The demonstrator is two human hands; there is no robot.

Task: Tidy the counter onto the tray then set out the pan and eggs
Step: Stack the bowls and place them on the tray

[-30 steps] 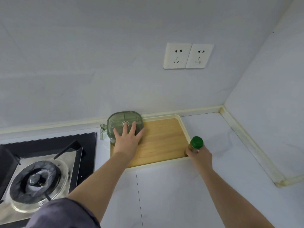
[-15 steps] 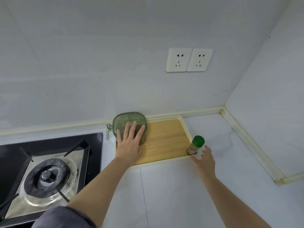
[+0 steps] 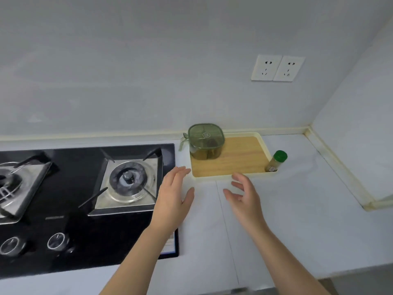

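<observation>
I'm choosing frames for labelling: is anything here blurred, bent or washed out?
Head view: the wide lens bows the back edge of the counter; the far-left burner is smeared; left hand and right hand slightly soft; jar and green box readable; light soft and even.

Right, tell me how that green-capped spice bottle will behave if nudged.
The spice bottle is tall and narrow, so it would probably tip easily. It looks round, so once down it may roll.
</observation>
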